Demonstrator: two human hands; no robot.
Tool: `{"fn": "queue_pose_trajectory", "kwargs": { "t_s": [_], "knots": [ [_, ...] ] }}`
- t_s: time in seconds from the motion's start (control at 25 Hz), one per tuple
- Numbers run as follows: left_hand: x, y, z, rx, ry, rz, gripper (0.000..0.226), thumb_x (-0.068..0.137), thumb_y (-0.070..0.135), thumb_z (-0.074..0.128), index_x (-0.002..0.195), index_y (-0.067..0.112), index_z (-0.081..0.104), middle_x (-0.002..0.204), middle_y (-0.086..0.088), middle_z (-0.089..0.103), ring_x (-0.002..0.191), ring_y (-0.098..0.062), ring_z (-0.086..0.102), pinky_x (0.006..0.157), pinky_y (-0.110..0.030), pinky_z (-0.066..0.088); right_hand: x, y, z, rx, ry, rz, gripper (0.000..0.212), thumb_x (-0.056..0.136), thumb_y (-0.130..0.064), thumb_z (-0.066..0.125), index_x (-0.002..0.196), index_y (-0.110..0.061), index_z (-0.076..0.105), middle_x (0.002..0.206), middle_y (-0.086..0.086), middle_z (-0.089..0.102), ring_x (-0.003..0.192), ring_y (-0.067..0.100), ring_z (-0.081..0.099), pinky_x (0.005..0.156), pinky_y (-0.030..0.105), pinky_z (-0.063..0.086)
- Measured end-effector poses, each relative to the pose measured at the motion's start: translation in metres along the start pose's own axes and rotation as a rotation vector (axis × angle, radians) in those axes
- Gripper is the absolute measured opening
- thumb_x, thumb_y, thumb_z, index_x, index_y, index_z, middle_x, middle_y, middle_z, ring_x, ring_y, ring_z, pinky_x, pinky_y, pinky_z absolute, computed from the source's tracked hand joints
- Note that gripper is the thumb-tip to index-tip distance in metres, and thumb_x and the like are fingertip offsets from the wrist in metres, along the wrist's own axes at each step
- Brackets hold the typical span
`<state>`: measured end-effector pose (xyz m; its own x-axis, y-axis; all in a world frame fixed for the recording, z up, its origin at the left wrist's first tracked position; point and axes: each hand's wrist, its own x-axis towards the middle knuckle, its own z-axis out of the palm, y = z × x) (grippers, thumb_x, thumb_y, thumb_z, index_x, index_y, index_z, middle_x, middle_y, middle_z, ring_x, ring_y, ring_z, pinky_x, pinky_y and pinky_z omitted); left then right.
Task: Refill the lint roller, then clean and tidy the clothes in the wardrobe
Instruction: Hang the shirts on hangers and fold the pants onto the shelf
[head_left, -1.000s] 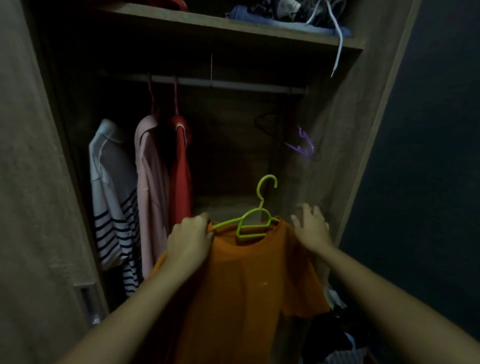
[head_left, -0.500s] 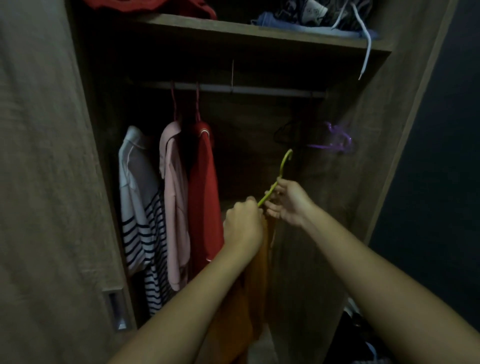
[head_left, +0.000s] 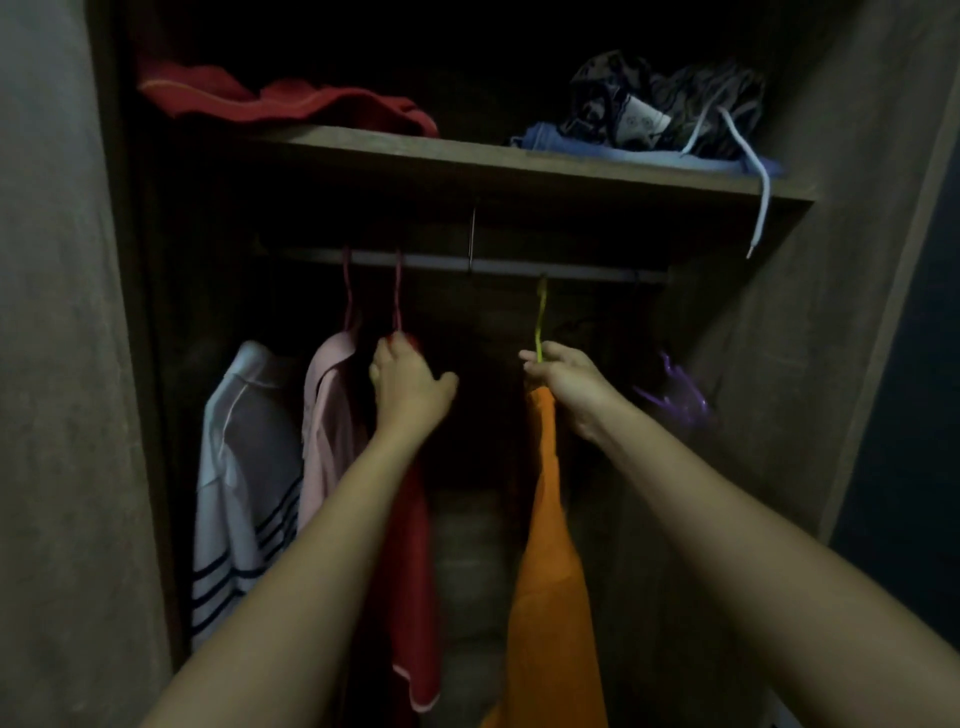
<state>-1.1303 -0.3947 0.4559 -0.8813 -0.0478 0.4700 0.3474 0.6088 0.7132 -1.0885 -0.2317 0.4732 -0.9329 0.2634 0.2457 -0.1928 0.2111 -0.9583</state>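
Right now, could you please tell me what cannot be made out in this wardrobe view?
Head view only.
Yellow-green plastic hanger hook on the metal rail: too dark to confirm it is seated.
Left hand grip on the red shirt: fingers hidden behind the hand.
Orange shirt hem: cut off by bottom edge.
Purple hanger: blurred.

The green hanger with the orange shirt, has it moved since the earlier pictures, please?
Yes. The green hanger, held by the right hand, has risen from well below the rail until its hook reaches it.
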Motion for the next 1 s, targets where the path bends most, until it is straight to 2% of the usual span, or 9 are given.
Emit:
{"fn": "queue_pose_trajectory", "kwargs": {
  "t_s": [0.12, 0.2, 0.28, 0.48, 0.6, 0.68, 0.76, 0.88, 1.0],
  "knots": [
    [0.032, -0.005, 0.008, -0.168, -0.171, -0.231, 0.075, 0.086, 0.013, 0.058, 0.147, 0.004, 0.017, 0.144, -0.023, 0.038, 0.13, -0.036, 0.04, 0.106, -0.032, 0.033, 0.036, -0.02, -0.001, -0.05, -0.036, -0.038, 0.026, 0.092, -0.009, 0.046, 0.115, -0.013, 0.058, 0.106, 0.01, 0.063, 0.089, 0.019, 0.063, 0.077, 0.03, 0.052],
    [0.037, -0.003, 0.019, -0.119, -0.191, -0.208, 0.068, 0.088, 0.007, 0.048, 0.148, 0.005, 0.017, 0.144, -0.022, 0.039, 0.13, -0.034, 0.041, 0.105, -0.028, 0.032, 0.06, -0.029, 0.002, -0.08, -0.029, -0.04, 0.021, 0.09, -0.011, 0.048, 0.107, -0.01, 0.061, 0.086, 0.011, 0.063, 0.072, 0.019, 0.061, 0.064, 0.028, 0.049],
    [0.037, -0.004, 0.032, -0.108, -0.18, -0.155, 0.062, 0.087, 0.006, 0.047, 0.145, 0.007, 0.025, 0.139, -0.022, 0.045, 0.126, -0.034, 0.047, 0.102, -0.029, 0.036, 0.08, -0.033, 0.007, -0.104, 0.001, -0.055, 0.019, 0.089, -0.014, 0.05, 0.099, -0.007, 0.064, 0.077, 0.009, 0.062, 0.072, 0.021, 0.061, 0.067, 0.03, 0.049],
    [0.05, -0.019, 0.046, -0.137, -0.21, -0.121, 0.065, 0.082, 0.014, 0.055, 0.142, 0.014, 0.031, 0.127, -0.016, 0.056, 0.112, -0.03, 0.058, 0.095, -0.03, 0.047, 0.104, -0.029, 0.015, -0.322, -0.045, -0.085, 0.018, 0.096, -0.02, 0.045, 0.096, -0.017, 0.062, 0.082, 0.001, 0.058, 0.073, 0.012, 0.053, 0.064, 0.017, 0.044],
    [0.049, -0.021, 0.04, -0.057, -0.232, -0.095, 0.064, 0.083, 0.017, 0.056, 0.142, 0.011, 0.03, 0.123, -0.017, 0.058, 0.107, -0.029, 0.06, 0.084, -0.025, 0.046, 0.106, -0.012, 0.02, -0.421, -0.096, -0.049, 0.024, 0.097, -0.014, 0.042, 0.078, -0.02, 0.055, 0.079, 0.005, 0.056, 0.065, 0.01, 0.047, 0.057, 0.018, 0.041],
    [0.041, -0.016, 0.031, 0.092, -0.232, -0.069, 0.058, 0.084, 0.018, 0.056, 0.138, 0.008, 0.035, 0.121, -0.02, 0.058, 0.108, -0.034, 0.059, 0.085, -0.029, 0.047, 0.105, -0.008, 0.022, -0.637, -0.126, -0.042, 0.023, 0.097, -0.015, 0.038, 0.087, -0.014, 0.059, 0.096, 0.014, 0.06, 0.081, 0.019, 0.057, 0.068, 0.022, 0.048],
    [0.025, -0.001, 0.012, 0.335, -0.016, 0.101, 0.035, 0.087, 0.023, 0.053, 0.119, 0.007, 0.053, 0.109, -0.021, 0.063, 0.102, -0.039, 0.06, 0.082, -0.038, 0.047, 0.093, -0.018, 0.022, -0.99, 0.067, -0.123, 0.033, 0.097, -0.03, 0.037, 0.111, -0.01, 0.06, 0.117, 0.015, 0.06, 0.106, 0.029, 0.058, 0.086, 0.03, 0.047],
    [0.005, 0.033, -0.048, 0.148, 0.581, 0.558, 0.025, 0.088, 0.026, 0.047, 0.085, 0.008, 0.064, 0.082, -0.014, 0.066, 0.079, -0.029, 0.062, 0.068, -0.038, 0.043, 0.06, -0.057, 0.019, -0.873, 0.542, -0.797, 0.034, 0.092, -0.042, 0.043, 0.09, -0.016, 0.067, 0.088, 0.008, 0.068, 0.082, 0.027, 0.063, 0.066, 0.031, 0.046],
    [0.012, 0.068, -0.133, 0.038, 0.85, 0.827, 0.029, 0.084, 0.019, 0.05, 0.106, 0.004, 0.062, 0.105, -0.016, 0.062, 0.099, -0.026, 0.058, 0.086, -0.026, 0.04, 0.024, -0.114, 0.018, -0.69, 0.588, -1.547, 0.033, 0.091, -0.03, 0.043, 0.071, -0.009, 0.059, 0.066, 0.008, 0.057, 0.065, 0.024, 0.05, 0.059, 0.028, 0.033]
  ]
}}
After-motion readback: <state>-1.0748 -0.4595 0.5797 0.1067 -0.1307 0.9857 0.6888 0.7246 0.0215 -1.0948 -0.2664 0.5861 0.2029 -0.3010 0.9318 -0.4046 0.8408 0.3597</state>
